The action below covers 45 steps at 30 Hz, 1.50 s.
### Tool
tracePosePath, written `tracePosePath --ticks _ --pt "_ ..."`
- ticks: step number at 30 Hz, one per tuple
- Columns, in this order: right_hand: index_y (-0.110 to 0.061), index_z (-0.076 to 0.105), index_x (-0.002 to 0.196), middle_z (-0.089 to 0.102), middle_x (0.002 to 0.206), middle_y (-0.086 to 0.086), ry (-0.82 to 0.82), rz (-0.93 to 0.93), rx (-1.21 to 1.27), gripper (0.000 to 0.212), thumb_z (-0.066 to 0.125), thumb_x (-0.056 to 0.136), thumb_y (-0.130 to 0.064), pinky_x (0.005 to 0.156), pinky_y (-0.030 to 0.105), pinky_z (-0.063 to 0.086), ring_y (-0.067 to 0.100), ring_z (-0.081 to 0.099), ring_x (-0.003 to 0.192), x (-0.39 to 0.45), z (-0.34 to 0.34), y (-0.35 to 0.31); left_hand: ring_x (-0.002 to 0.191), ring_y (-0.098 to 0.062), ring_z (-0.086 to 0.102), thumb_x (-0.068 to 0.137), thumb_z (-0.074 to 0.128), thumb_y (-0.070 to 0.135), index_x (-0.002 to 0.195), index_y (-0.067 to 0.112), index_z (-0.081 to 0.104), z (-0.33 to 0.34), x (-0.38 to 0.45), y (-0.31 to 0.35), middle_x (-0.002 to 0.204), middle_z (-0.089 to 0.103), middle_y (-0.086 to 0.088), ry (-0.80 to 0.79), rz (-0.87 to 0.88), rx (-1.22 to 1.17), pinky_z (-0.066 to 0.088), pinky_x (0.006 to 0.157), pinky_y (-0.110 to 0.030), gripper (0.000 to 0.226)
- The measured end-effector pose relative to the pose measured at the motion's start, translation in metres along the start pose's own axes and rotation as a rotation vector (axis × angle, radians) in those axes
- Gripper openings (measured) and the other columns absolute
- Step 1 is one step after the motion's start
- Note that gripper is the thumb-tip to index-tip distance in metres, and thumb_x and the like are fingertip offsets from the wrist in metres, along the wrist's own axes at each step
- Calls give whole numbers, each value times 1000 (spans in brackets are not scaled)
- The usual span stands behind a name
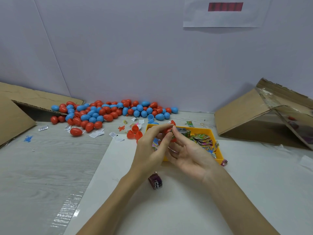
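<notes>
Fingertips of the left hand [150, 146] and the thumb and forefinger of the right hand [193, 156] pinch a red plastic egg shell [166, 131] between them, held in the air just above the far rim of the shallow yellow plastic tray [210, 133]. The right hand's other fingers lie loosely curled, palm up. Something small and dark sits at the shell's mouth, too blurred to identify. The step in hand looks like filling or closing one egg. The next move probably calls for pressing the contents fully in, then fetching a matching half.

The tray holds a jumble of bright printed foil packets [203, 141]. Loose red egg halves [134, 132] lie just left of it. Beyond, a heap of closed red and blue plastic eggs [105, 112] spreads along the wall, with white paper slips [97, 134] scattered in front. Tipped brown cardboard boxes flank the table — one left [17, 116], one right [245, 116].
</notes>
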State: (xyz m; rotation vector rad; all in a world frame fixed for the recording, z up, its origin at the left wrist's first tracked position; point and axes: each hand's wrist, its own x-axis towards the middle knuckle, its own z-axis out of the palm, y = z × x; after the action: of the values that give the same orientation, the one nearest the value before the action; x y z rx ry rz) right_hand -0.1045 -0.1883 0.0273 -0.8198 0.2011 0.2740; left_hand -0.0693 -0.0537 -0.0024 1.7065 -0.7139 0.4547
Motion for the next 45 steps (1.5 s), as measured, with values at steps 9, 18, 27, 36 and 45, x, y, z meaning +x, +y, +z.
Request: tracePosePath --ticks 9,18,27,36,45 --pt "-6 71 120 80 99 5 196 -406 -541 36 79 89 -24 88 38 63 20 77 95 3 0 10 110 -5 60 86 76 -1 125 10 69 -9 4 -10 116 60 2 -7 148 254 50 95 -17 41" --pt "-16 75 110 79 94 -4 352 -613 -644 35 87 80 -29 76 19 60 5 75 90 8 4 21 93 -3 60 80 81 -4 116 13 72 -4 0 -1 103 61 1 144 151 314 50 85 -12 41" --pt "-23 77 110 78 95 -8 300 -652 -767 24 81 87 -32 75 24 61 6 74 93 9 -2 21 101 -3 57 79 83 3 122 13 68 -6 -1 -6 114 59 1 92 130 351 49 91 -13 46" --pt "5 66 119 67 113 18 -25 -376 463 27 61 97 -11 74 23 53 22 66 92 -6 -44 -102 108 -18 56 94 60 41 121 13 67 -11 0 -8 116 55 0 117 34 394 56 89 -38 39" --pt "2 65 126 72 109 10 -9 -497 433 39 64 95 -21 69 20 53 13 66 85 4 -85 -104 101 -15 55 97 61 30 108 17 70 -11 3 -16 109 54 4 116 40 405 52 84 -35 20"
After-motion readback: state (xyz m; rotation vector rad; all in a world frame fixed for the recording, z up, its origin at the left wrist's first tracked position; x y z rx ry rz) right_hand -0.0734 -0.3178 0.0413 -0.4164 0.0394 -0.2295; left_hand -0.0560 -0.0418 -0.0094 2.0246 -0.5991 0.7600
